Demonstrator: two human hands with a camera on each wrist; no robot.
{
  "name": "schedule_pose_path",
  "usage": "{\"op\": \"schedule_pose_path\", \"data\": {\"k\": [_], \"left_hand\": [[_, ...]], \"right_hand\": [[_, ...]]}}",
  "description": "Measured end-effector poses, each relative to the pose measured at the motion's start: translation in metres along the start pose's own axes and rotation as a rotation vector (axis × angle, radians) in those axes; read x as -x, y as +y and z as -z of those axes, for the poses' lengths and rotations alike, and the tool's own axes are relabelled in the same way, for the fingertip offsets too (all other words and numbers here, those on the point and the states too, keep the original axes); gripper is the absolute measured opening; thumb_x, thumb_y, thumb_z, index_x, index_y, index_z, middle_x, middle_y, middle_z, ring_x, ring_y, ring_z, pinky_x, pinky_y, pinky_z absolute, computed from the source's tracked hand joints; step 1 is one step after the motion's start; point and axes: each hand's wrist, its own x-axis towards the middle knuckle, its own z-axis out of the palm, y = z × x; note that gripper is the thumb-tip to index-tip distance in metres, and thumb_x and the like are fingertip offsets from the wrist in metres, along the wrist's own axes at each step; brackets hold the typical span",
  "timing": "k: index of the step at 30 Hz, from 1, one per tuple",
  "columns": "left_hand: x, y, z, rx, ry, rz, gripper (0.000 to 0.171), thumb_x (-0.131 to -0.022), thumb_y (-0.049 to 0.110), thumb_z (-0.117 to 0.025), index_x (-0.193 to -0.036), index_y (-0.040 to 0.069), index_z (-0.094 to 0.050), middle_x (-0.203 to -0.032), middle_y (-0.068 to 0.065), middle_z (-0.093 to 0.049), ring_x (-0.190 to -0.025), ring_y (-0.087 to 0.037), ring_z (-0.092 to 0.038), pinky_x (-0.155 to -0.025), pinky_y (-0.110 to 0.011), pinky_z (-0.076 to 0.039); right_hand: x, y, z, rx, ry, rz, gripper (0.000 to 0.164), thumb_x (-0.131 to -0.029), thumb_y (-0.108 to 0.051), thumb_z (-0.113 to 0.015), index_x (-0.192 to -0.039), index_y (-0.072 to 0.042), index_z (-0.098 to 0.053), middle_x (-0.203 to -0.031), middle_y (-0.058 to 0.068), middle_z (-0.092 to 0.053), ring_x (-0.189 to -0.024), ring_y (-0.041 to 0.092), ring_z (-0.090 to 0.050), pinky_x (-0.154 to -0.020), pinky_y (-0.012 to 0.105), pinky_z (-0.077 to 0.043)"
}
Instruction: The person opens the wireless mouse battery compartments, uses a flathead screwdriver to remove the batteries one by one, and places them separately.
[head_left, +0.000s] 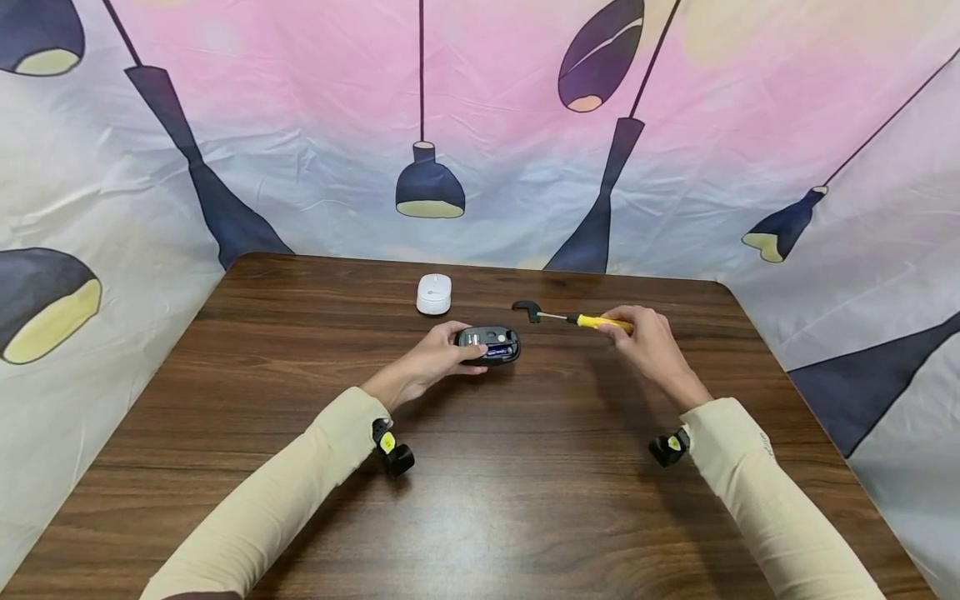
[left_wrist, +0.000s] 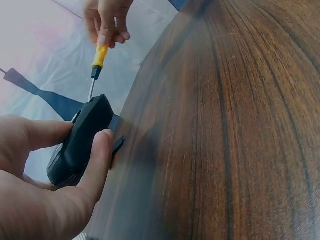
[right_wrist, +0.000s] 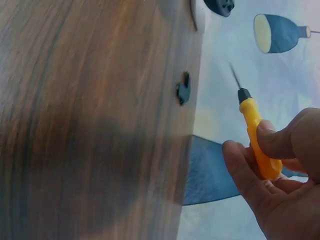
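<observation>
My left hand [head_left: 431,360] grips a dark computer mouse [head_left: 468,337] above the table, its underside turned up. A blue battery [head_left: 500,351] shows in its uncovered compartment. In the left wrist view the thumb and fingers pinch the mouse [left_wrist: 80,145] by its sides. To the right, my right hand [head_left: 651,343] holds a yellow-handled screwdriver [right_wrist: 255,135], its thin shaft pointing left toward the mouse. In the right wrist view the tip is clear of everything. Beyond the shaft, a curved black cover piece [head_left: 531,309] lies on the table.
A white mouse [head_left: 433,295] sits near the far edge of the brown wooden table [head_left: 480,500], behind the left hand. A cloth printed with lamps [head_left: 430,187] hangs behind and on both sides. Each wrist carries a small black camera [head_left: 398,458].
</observation>
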Motion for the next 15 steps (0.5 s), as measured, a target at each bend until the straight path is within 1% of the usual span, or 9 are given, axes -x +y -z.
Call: {"op": "schedule_pose_path", "data": {"k": [3, 7, 11, 15], "left_hand": [[-0.001, 0.0, 0.0, 0.008, 0.017, 0.005, 0.057, -0.098, -0.006, -0.059, -0.147, -0.007, -0.03, -0.145, -0.028, -0.038, -0.119, -0.036, -0.058, -0.096, -0.038, -0.059], [-0.002, 0.0, 0.001, 0.01, 0.031, 0.012, 0.057, -0.099, -0.005, -0.059, -0.148, -0.005, -0.031, -0.146, -0.026, -0.039, -0.117, -0.035, -0.059, -0.092, -0.035, -0.06], [-0.002, 0.001, 0.001, 0.02, 0.03, 0.009, 0.055, -0.099, -0.005, -0.058, -0.147, -0.006, -0.031, -0.145, -0.029, -0.04, -0.114, -0.037, -0.061, -0.09, -0.034, -0.061], [-0.003, 0.0, 0.001, 0.043, 0.024, 0.012, 0.054, -0.099, -0.007, -0.057, -0.146, -0.008, -0.03, -0.145, -0.03, -0.039, -0.119, -0.041, -0.059, -0.09, -0.035, -0.061]], "right_hand": [[-0.001, -0.006, 0.0, -0.026, 0.016, 0.021, 0.02, -0.099, -0.011, -0.067, -0.112, 0.005, -0.07, -0.092, 0.02, -0.072, -0.072, 0.029, -0.07, -0.057, 0.028, -0.055], [-0.002, -0.012, 0.0, -0.023, 0.058, 0.068, 0.015, -0.097, -0.007, -0.069, -0.108, 0.003, -0.069, -0.088, 0.017, -0.071, -0.069, 0.025, -0.066, -0.059, 0.03, -0.054], [-0.004, -0.018, 0.002, -0.043, 0.082, 0.129, 0.012, -0.096, -0.004, -0.069, -0.107, 0.002, -0.069, -0.085, 0.015, -0.069, -0.066, 0.022, -0.062, -0.056, 0.028, -0.052], [-0.005, -0.025, 0.004, -0.083, 0.071, 0.159, 0.012, -0.097, -0.006, -0.069, -0.108, 0.0, -0.069, -0.081, 0.015, -0.069, -0.064, 0.022, -0.062, -0.052, 0.023, -0.05]]}}
